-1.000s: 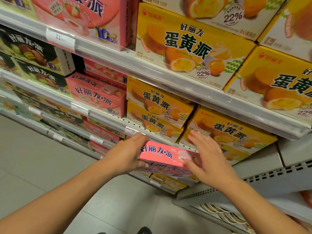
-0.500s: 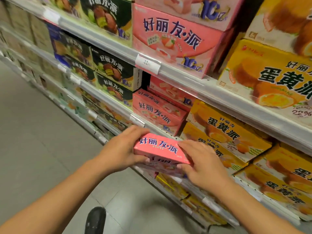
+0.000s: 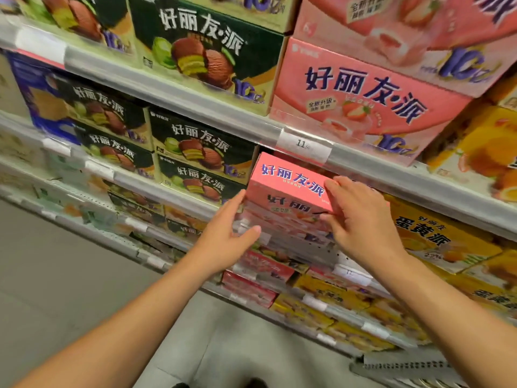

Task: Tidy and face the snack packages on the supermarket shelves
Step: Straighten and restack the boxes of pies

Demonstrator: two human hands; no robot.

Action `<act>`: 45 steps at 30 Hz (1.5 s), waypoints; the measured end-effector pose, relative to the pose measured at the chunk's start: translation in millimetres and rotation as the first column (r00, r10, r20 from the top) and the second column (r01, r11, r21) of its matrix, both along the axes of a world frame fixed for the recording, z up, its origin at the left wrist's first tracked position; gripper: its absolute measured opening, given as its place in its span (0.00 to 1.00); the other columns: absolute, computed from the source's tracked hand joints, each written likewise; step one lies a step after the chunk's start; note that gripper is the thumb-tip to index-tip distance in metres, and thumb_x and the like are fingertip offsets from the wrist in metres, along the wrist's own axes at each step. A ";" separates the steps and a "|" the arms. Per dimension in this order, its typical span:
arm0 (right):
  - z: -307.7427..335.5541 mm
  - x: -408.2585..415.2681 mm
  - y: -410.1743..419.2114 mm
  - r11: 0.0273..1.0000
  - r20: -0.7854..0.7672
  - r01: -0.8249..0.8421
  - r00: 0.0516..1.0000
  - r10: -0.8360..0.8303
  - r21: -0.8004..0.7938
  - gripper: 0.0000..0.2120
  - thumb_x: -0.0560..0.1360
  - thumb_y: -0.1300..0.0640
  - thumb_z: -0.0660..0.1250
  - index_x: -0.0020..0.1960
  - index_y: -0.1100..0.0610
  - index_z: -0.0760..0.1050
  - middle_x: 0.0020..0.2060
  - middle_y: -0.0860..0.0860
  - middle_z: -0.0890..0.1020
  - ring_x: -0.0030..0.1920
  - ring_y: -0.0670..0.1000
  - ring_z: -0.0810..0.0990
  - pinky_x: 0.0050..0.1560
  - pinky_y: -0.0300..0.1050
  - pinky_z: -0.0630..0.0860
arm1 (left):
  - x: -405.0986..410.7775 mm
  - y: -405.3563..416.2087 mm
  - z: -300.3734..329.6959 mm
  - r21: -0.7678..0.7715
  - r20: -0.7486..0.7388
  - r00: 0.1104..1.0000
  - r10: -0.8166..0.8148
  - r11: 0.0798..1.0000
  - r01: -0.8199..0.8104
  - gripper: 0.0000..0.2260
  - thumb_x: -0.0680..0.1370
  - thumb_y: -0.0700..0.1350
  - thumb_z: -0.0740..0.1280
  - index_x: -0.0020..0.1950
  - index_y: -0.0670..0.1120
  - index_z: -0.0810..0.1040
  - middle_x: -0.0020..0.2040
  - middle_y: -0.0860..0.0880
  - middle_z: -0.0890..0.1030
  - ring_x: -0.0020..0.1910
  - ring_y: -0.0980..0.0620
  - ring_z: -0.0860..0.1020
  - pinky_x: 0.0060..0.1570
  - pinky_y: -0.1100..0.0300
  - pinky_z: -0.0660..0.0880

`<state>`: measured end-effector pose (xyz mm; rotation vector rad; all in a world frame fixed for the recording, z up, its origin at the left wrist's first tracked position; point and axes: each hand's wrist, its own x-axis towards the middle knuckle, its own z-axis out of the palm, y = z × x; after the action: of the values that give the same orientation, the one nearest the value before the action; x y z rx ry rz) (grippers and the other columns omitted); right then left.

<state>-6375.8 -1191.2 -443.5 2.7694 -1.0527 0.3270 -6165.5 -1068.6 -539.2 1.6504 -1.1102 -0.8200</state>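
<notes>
Left hand (image 3: 226, 242) and right hand (image 3: 361, 219) both gripped a small pink box (image 3: 291, 186) at the shelf (image 3: 195, 107) edge, beside green boxes (image 3: 201, 152).

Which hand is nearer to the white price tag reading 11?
Right. The right hand holds the pink box just below the price tag; the left hand sits lower, further left.

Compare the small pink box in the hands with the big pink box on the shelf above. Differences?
The small pink box is slimmer; the big pink box is far larger. The small one is held by the left hand and right hand; the big one rests on the shelf, untouched. Both are pink with the same blue lettering.
</notes>
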 end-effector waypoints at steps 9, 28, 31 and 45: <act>-10.9 17.6 -17.0 0.991 -0.038 0.135 0.990 -0.136 -0.023 0.22 0.74 0.54 0.69 0.66 0.57 0.71 0.49 0.57 0.79 0.47 0.62 0.76 0.45 0.53 0.72 | 11.2 -34.6 2.3 0.050 -0.008 0.993 -0.117 0.992 0.118 0.40 0.78 0.52 0.69 0.80 0.59 0.45 0.79 0.57 0.56 0.76 0.58 0.57 0.74 0.53 0.59; -16.7 32.7 -58.1 0.970 -0.126 0.196 0.976 -0.179 0.143 0.03 0.80 0.53 0.59 0.48 0.51 0.67 0.40 0.52 0.79 0.38 0.56 0.75 0.34 0.45 0.68 | 18.2 -65.5 -2.3 0.118 0.059 0.992 -0.111 0.988 0.104 0.39 0.77 0.48 0.69 0.81 0.54 0.48 0.78 0.52 0.58 0.75 0.53 0.60 0.73 0.47 0.62; -17.6 33.5 -67.7 0.972 -0.156 0.195 0.972 -0.174 0.132 0.03 0.79 0.55 0.60 0.52 0.53 0.70 0.36 0.48 0.72 0.35 0.53 0.71 0.36 0.44 0.67 | 17.9 -69.9 -2.2 0.130 0.076 0.992 -0.101 0.987 0.091 0.38 0.77 0.49 0.69 0.80 0.54 0.50 0.73 0.55 0.59 0.71 0.54 0.63 0.69 0.55 0.63; -23.3 32.6 -83.1 0.976 -0.206 0.152 0.971 -0.119 0.154 0.11 0.79 0.57 0.58 0.39 0.52 0.64 0.28 0.45 0.63 0.29 0.46 0.63 0.39 0.41 0.65 | 11.3 -79.0 -7.8 0.140 0.090 0.994 -0.059 0.989 0.046 0.39 0.77 0.48 0.69 0.81 0.51 0.48 0.73 0.51 0.61 0.60 0.58 0.70 0.64 0.60 0.65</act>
<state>-6343.2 -1274.3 -466.8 2.7817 -1.2633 -0.0556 -6154.2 -1147.5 -546.9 1.7969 -1.1897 -0.8776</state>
